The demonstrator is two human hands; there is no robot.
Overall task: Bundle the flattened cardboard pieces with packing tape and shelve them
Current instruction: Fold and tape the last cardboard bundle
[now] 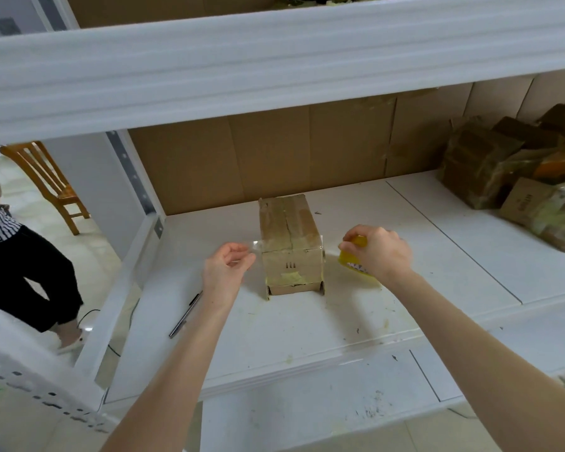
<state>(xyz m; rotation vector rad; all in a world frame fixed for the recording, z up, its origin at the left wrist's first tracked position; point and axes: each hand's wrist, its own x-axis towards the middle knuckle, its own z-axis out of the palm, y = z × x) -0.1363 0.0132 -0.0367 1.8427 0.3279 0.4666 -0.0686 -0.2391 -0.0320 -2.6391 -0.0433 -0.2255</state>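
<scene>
A brown cardboard bundle (289, 243), box-shaped and patched with old tape, stands on the white shelf board (307, 321) in the middle. A strip of clear packing tape (256, 244) runs across its front upper edge. My left hand (227, 265) pinches the free end of that strip just left of the bundle. My right hand (377, 251) grips a yellow tape dispenser (351, 259) just right of the bundle, with the tape stretched between both hands.
A pen (185, 314) lies on the shelf by my left forearm. Taped cardboard bundles (509, 171) pile up at the back right. An upper shelf beam (274, 60) hangs overhead. A person in striped top (17, 262) and a wooden chair (49, 184) are at left.
</scene>
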